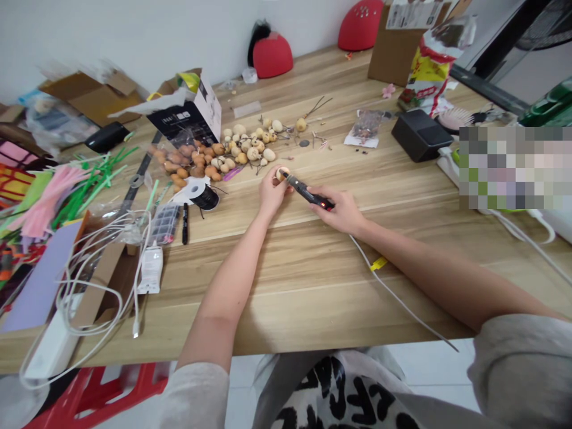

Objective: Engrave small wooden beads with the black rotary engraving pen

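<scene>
The hands (306,199) are close together at mid-frame, forearms angled in over the wooden tabletop (290,286). The left pinches a small round nut (281,174); the right grips a black pen-shaped electric tool (308,192), its red light lit, tip against the nut. The yellow tag (378,263) on its white cord (402,304) is unreadable.

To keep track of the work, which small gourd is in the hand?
The pale one gripped in the left hand, at the tip of the black pen; the others lie heaped on the table.
</scene>
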`<state>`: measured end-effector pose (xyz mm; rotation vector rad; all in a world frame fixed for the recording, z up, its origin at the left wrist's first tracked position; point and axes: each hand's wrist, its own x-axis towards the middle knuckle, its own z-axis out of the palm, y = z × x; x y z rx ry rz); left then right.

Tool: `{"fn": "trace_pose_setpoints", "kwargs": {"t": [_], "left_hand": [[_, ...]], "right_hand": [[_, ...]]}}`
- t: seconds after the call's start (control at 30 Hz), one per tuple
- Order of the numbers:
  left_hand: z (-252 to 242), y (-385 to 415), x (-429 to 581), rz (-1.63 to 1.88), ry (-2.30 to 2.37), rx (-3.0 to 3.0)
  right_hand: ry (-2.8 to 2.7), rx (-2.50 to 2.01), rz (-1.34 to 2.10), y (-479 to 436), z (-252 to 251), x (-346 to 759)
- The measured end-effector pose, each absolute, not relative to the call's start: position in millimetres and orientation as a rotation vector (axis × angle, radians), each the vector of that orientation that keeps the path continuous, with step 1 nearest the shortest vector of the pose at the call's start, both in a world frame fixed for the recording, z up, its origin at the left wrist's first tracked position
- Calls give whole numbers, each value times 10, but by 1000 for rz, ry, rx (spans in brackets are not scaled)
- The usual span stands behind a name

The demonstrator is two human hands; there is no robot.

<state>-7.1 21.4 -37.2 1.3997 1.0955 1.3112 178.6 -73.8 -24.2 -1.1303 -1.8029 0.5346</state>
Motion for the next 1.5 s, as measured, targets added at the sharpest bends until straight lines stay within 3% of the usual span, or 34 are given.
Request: {"fn": "trace_pose_setpoints", "kwargs": {"t": [1.5], "left_hand": [[-348,200,-74,1310,1102,1387]], "right_hand": [[-1796,-1103,518,-737,-241,1786]]}}
